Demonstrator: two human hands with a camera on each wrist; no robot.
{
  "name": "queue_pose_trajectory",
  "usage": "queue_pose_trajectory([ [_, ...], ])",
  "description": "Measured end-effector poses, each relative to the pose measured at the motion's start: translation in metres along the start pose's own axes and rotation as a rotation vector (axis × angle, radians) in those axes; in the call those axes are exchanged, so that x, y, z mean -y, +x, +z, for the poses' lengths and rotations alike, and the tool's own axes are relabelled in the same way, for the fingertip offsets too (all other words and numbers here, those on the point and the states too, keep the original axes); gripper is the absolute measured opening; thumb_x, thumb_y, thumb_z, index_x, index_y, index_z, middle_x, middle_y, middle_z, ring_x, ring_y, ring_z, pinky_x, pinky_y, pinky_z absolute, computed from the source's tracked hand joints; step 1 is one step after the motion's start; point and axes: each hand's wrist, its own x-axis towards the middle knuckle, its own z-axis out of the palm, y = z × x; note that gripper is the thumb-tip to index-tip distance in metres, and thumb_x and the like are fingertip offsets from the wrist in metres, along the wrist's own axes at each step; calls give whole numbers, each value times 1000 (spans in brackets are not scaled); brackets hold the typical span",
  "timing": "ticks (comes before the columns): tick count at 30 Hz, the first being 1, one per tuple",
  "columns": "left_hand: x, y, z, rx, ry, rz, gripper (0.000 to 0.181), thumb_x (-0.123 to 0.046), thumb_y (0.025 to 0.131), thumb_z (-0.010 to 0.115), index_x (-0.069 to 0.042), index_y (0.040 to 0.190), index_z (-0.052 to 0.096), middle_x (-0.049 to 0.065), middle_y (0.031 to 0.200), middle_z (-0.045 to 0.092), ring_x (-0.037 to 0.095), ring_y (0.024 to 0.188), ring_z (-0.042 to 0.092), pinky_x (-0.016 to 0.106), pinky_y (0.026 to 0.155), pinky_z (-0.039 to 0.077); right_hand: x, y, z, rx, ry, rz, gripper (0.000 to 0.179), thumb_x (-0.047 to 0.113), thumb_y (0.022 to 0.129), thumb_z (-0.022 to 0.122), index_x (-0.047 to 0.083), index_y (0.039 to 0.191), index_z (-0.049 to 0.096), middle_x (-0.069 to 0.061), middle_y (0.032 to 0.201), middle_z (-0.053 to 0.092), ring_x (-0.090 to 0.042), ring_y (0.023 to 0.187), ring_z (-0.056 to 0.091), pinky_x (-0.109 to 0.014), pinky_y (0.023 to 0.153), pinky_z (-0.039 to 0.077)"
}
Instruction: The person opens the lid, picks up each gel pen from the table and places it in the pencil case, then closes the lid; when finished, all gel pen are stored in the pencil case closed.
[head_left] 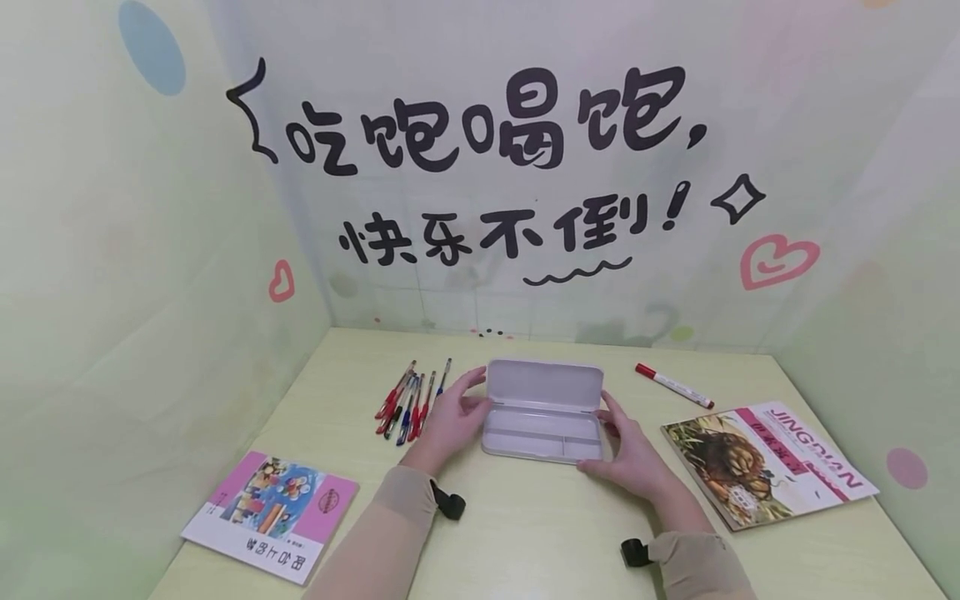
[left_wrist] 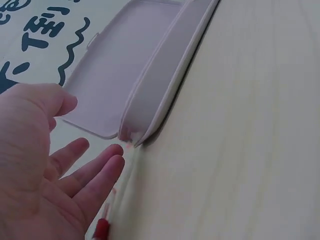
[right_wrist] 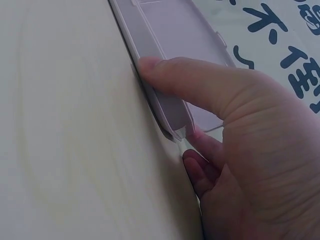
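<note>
A pale lilac pencil case (head_left: 545, 383) lies with its lid raised at the middle of the table. Inside, its tray shows one long compartment at the back and a divided row in front, all bare. My left hand (head_left: 452, 418) is beside the case's left end; in the left wrist view its fingers (left_wrist: 102, 172) are spread and relaxed, just off the case. At the opposite end, my right hand (head_left: 632, 457) grips the case. Its thumb (right_wrist: 175, 75) lies over the front rim, while the other fingers bend behind the end wall.
Several red, blue and black pens (head_left: 408, 408) lie in a loose bunch left of my left hand. A pink and white book (head_left: 270, 517) is at the front left. To the right are a red-capped marker (head_left: 675, 386) and a magazine with a lion cover (head_left: 768, 462).
</note>
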Motion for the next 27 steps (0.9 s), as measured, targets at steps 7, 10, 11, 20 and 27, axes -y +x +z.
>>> queue_pose_trajectory([
  [7,-1,2,-34,-232,361,-33,47,-28,108,68,-25,154,63,1,146,72,22,116,75,48,100,64,1,1,0,15,-44,-12,135,33,79,100,1,175,10,-22,159,58,-50,147,52,-72,128,34],
  [10,5,2,-51,-331,525,-64,46,-26,107,67,-16,151,64,12,141,73,34,119,74,55,101,61,2,1,0,14,-53,-10,136,34,79,100,1,175,11,-21,158,58,-49,146,52,-71,127,35],
  [11,7,2,-55,-357,573,-86,46,-26,106,67,-14,151,64,16,142,72,39,121,72,58,103,59,2,1,0,13,-56,-9,136,34,79,100,1,175,11,-21,158,58,-48,146,52,-71,127,35],
  [20,19,-4,-86,-410,730,-366,52,-30,105,66,-6,151,60,29,144,64,53,127,63,70,101,54,1,1,0,16,-62,-3,137,34,78,100,1,176,9,-21,159,56,-49,147,50,-73,127,34],
  [27,19,-9,-94,-354,747,-500,50,-22,103,60,1,147,60,32,136,62,53,124,63,69,101,55,3,1,0,20,-65,9,138,34,79,100,3,176,8,-21,159,56,-48,147,49,-72,128,33],
])
